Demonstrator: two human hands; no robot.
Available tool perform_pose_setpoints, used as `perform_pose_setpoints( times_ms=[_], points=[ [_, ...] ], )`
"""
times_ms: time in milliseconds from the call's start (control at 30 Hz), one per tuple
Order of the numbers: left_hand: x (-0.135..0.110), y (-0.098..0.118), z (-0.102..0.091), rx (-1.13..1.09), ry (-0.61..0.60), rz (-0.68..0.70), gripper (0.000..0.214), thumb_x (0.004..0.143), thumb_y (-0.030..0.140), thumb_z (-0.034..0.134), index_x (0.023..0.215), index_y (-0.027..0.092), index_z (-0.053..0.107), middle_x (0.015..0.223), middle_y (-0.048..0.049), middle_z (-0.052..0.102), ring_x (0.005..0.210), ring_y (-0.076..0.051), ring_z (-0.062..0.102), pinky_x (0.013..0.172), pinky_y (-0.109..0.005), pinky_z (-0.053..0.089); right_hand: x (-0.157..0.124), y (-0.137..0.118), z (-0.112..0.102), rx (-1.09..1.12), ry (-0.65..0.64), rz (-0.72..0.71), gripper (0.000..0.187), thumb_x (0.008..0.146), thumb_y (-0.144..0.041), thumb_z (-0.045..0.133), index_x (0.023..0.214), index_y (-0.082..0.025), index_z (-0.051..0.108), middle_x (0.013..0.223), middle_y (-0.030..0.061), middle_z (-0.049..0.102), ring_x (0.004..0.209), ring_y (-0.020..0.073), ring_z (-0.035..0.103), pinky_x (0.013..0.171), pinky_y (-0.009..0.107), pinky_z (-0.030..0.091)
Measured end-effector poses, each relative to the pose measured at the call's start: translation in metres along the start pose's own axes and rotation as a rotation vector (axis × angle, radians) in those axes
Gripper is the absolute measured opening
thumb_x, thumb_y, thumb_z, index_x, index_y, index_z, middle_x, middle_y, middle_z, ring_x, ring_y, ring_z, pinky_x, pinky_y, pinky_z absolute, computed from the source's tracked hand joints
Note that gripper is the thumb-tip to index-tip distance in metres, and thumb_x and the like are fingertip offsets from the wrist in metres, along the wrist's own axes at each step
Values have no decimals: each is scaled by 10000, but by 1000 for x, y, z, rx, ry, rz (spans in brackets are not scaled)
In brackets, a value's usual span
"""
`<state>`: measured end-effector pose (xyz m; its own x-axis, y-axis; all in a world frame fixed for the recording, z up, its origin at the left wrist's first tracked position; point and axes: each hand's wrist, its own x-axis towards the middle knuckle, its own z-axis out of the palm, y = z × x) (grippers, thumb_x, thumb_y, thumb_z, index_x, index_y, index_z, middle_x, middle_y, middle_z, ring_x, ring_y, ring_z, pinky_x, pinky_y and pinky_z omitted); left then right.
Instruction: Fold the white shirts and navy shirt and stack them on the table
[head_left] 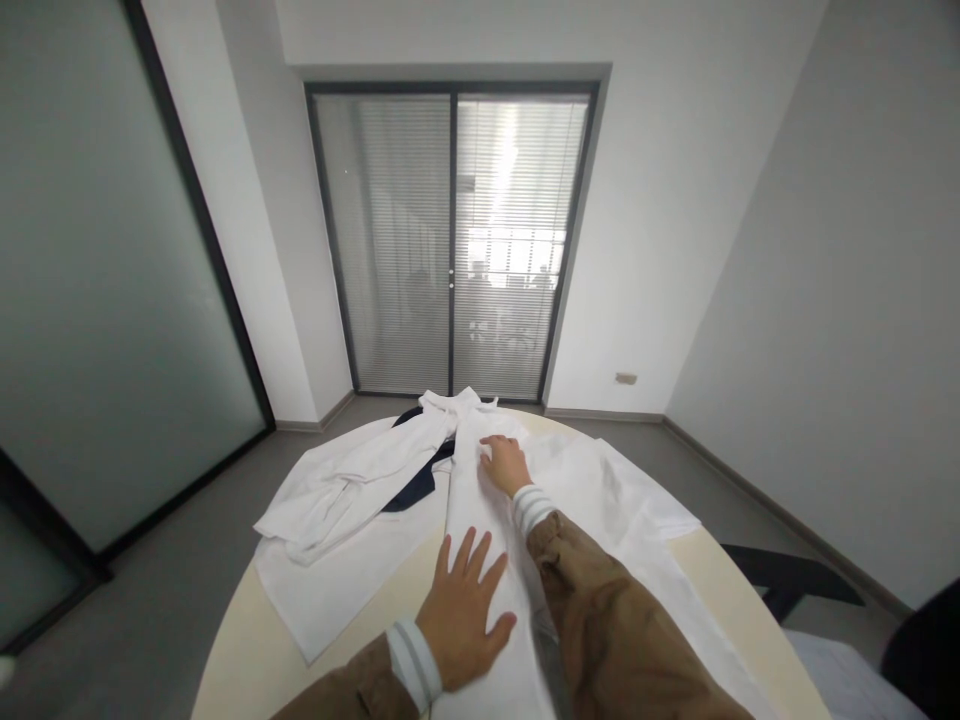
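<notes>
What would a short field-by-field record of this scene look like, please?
Left hand: flat, fingers spread, pressing on the long white cloth garment
Right hand: farther up the same garment, fingers bent; grip unclear
Beside it: crumpled white cloth shirt, a dark navy cloth piece partly under it
Surface: round cream table
Background: glass sliding doors with blinds
</notes>
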<state>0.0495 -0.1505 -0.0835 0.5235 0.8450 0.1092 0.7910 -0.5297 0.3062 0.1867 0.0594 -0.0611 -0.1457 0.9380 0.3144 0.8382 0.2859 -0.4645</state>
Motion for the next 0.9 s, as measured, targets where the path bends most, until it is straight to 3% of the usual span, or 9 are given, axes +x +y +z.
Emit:
perform_pose_setpoints(
  times_ms=[133,333,467,600,733,900],
  points=[
    [1,-4,0,-18,-6,4,656,958,542,421,1542,269,297,1643,-86,133,1508,-350,34,1187,-636,16,30,-14,3,-3,9,-28,369,874,-157,531,1224,-193,641,1279,118,606,1104,256,581,943,339,411],
    [7,-11,1,-46,-21,19,709,911,499,497,1542,247,294,1640,-96,134,1506,-359,9,1182,-646,9,60,-27,21,18,32,-40,460,893,-204,527,1351,-243,529,1321,112,577,1037,250,617,861,332,422],
    [10,-16,4,-58,-39,33,768,869,462,546,1549,239,268,1640,-106,125,1504,-366,-4,1179,-655,20,77,-26,33,46,60,-10,371,889,-179,505,1248,-219,587,1108,114,660,981,247,611,834,331,414],
    [11,-17,5,-72,-44,31,763,860,446,549,1544,240,280,1639,-108,130,1503,-365,-13,1176,-660,25,90,-17,38,92,106,-3,325,897,-125,406,1134,-176,623,1038,105,660,1001,217,587,882,330,415],
    [9,-15,4,-89,-26,19,717,885,492,526,1527,242,326,1640,-106,112,1504,-367,-2,1174,-663,6,82,-12,38,130,57,-137,343,815,-76,462,1074,-179,663,1213,88,618,1153,191,547,1026,341,385],
    [6,-13,5,-97,-10,1,718,908,537,504,1542,275,291,1644,-82,98,1505,-366,3,1181,-653,10,33,-23,33,37,143,-233,445,877,-121,439,1304,-129,561,1531,149,363,1463,269,222,1187,447,193]
  ],
)
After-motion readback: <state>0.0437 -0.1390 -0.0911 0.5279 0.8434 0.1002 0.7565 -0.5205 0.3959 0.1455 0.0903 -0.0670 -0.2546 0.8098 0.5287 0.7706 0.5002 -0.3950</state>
